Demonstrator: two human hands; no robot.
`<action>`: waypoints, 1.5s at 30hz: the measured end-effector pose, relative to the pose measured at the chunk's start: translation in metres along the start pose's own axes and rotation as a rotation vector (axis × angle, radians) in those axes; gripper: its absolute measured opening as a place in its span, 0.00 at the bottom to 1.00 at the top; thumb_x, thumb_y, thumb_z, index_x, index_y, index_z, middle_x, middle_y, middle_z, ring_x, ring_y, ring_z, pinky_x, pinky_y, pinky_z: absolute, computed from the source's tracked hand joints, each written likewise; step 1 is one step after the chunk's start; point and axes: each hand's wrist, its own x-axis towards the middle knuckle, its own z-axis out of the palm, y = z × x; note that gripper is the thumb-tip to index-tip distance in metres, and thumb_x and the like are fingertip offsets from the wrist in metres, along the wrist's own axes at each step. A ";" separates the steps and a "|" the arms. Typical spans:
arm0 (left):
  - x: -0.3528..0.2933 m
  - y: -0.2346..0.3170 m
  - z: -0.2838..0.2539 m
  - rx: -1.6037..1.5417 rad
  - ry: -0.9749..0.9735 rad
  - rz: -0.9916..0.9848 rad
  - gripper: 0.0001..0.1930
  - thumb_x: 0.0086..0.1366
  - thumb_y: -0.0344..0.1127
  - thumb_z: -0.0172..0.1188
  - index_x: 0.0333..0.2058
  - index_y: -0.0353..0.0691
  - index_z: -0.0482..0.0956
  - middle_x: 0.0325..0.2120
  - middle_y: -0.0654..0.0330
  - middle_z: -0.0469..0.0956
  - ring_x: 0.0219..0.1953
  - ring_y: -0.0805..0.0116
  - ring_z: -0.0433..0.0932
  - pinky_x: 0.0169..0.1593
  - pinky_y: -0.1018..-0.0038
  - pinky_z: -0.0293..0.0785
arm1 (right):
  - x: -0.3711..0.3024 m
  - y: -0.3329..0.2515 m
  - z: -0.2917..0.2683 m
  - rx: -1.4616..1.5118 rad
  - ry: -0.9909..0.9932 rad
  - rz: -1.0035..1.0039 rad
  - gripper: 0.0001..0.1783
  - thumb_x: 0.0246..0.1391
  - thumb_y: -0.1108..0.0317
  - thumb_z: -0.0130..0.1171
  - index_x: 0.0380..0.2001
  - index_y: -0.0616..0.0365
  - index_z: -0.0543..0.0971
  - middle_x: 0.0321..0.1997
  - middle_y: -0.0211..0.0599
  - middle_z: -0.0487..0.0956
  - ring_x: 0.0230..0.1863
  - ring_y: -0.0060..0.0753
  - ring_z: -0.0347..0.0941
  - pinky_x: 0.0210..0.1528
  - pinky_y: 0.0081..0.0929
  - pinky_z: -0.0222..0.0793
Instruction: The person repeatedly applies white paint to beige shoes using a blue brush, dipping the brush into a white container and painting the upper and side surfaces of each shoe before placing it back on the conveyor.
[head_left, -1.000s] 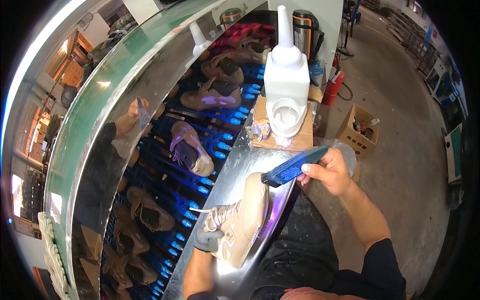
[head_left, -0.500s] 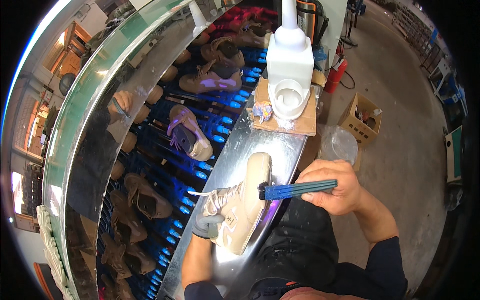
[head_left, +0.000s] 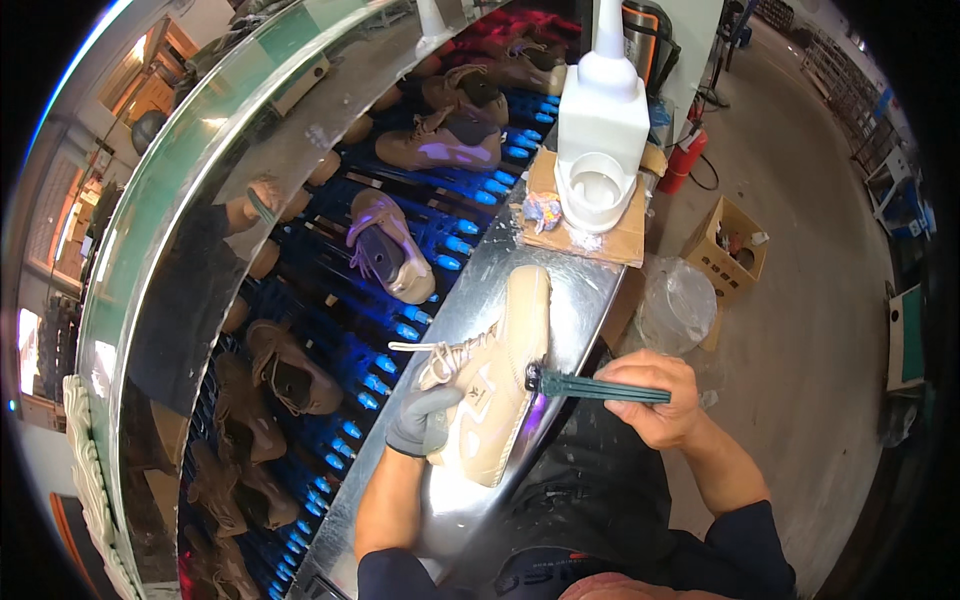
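Where left hand (head_left: 418,422) covers, shoe (head_left: 500,380) hides

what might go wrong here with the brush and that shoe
If the right hand slips, the brush at the edge of the shoe could stray and mark the beige side. The loose lace points toward the blue-tipped rods and might snag if the shoe shifts. Only the gloved left hand holds the shoe, so a firm push might twist it.

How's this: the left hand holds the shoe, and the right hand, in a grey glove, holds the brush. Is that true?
Not quite: the head view shows the right hand bare; the grey glove is on the left hand, which does hold the shoe. The right holds the brush.
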 end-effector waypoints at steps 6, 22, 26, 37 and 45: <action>0.006 0.001 -0.009 0.089 -0.125 -0.006 0.43 0.58 0.34 0.64 0.72 0.22 0.63 0.69 0.44 0.71 0.70 0.53 0.72 0.76 0.61 0.63 | 0.034 0.001 -0.011 0.008 0.057 0.066 0.09 0.58 0.78 0.69 0.41 0.69 0.85 0.37 0.46 0.85 0.30 0.35 0.81 0.34 0.29 0.76; 0.005 -0.002 -0.008 0.145 -0.107 0.068 0.41 0.61 0.30 0.60 0.73 0.26 0.61 0.68 0.42 0.71 0.68 0.50 0.75 0.72 0.58 0.70 | 0.036 -0.021 -0.004 -0.297 -0.244 -0.233 0.22 0.36 0.79 0.71 0.42 0.62 0.84 0.39 0.40 0.84 0.36 0.44 0.84 0.31 0.34 0.80; 0.005 0.000 -0.001 0.053 -0.112 0.004 0.41 0.60 0.30 0.61 0.72 0.24 0.62 0.68 0.42 0.72 0.68 0.51 0.75 0.72 0.58 0.70 | 0.030 -0.029 -0.007 -0.354 -0.348 -0.249 0.25 0.32 0.78 0.69 0.42 0.61 0.84 0.41 0.38 0.84 0.37 0.40 0.84 0.30 0.32 0.79; 0.008 0.001 -0.003 0.165 -0.106 0.023 0.41 0.60 0.30 0.61 0.73 0.24 0.62 0.68 0.44 0.72 0.68 0.52 0.75 0.73 0.59 0.68 | 0.044 -0.029 -0.004 -0.426 -0.309 -0.316 0.24 0.31 0.78 0.65 0.40 0.64 0.85 0.39 0.43 0.84 0.32 0.41 0.83 0.25 0.32 0.77; 0.009 -0.005 -0.006 0.079 -0.127 0.031 0.42 0.61 0.30 0.60 0.74 0.27 0.60 0.70 0.43 0.70 0.69 0.50 0.75 0.74 0.58 0.68 | 0.017 -0.021 0.005 -0.291 -0.343 -0.201 0.23 0.34 0.78 0.69 0.41 0.62 0.84 0.41 0.40 0.84 0.38 0.41 0.84 0.30 0.34 0.79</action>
